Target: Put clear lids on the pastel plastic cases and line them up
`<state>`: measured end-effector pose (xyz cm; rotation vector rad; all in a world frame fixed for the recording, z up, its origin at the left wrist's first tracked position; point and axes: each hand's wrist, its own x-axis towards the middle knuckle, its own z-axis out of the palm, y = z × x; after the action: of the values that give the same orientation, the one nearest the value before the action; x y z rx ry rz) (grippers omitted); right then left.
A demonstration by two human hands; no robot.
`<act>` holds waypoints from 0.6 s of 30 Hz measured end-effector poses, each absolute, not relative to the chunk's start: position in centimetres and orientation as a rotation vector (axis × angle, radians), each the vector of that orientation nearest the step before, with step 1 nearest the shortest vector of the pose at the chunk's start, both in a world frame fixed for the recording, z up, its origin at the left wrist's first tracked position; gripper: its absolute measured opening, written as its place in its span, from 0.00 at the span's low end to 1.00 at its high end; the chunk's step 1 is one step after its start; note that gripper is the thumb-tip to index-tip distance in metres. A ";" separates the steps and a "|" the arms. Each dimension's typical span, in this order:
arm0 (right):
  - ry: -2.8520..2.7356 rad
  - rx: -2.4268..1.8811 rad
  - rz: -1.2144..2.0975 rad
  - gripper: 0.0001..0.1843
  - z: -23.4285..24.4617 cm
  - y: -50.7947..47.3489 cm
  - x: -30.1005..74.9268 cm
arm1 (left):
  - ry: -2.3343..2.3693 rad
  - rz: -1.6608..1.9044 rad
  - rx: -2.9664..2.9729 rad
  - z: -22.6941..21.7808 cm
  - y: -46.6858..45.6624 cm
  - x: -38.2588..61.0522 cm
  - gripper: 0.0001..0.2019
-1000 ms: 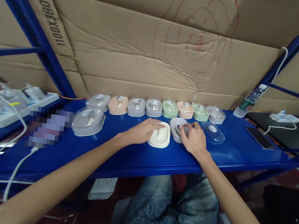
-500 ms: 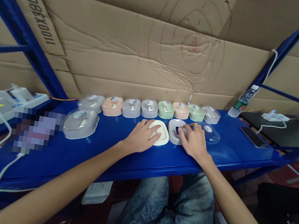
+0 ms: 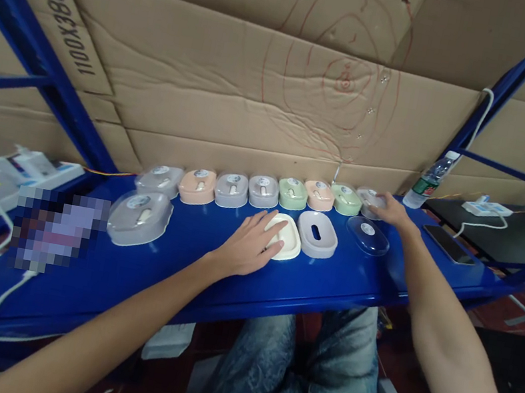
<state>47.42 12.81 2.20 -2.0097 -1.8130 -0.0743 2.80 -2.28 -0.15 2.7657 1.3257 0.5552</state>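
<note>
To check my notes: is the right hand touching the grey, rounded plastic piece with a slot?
Apart: the head view shows blue tabletop between the right hand and grey slotted piece.

Bottle (image 3: 425, 187) near dark phone (image 3: 449, 244)

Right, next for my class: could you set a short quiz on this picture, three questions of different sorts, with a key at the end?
1. Which hand lies over the cream piece?
A) the left hand
B) the right hand
C) both hands

2. True or false: the clear lid sits on top of the slotted tray.

3. How many green boxes stand in the back row?

Key:
1. A
2. False; the lid lies apart from the tray, to its right.
3. Two.
</note>
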 end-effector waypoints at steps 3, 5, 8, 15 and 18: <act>-1.736 -2.078 -0.008 0.40 1.7 12.5 47.6 | 1.273 0.506 2.749 0.0 -2.3 2.3 0.29; -1.668 -2.123 0.008 0.42 1.6 12.2 47.6 | 1.279 0.460 2.716 0.1 -2.2 2.0 0.32; -1.581 -2.167 -0.007 0.43 1.5 11.7 47.5 | 1.297 0.412 2.677 -0.1 -2.0 1.7 0.35; -1.568 -2.098 -0.022 0.40 1.1 10.6 47.2 | 1.239 0.415 2.618 -0.4 -1.8 1.7 0.36; -1.544 -2.059 -0.017 0.40 1.6 9.9 46.8 | 1.220 0.405 2.590 -0.1 -1.7 1.5 0.39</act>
<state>46.81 9.94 1.64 -2.0586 -1.5443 -0.0169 1.54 -1.72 -0.06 2.5901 1.2201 0.4050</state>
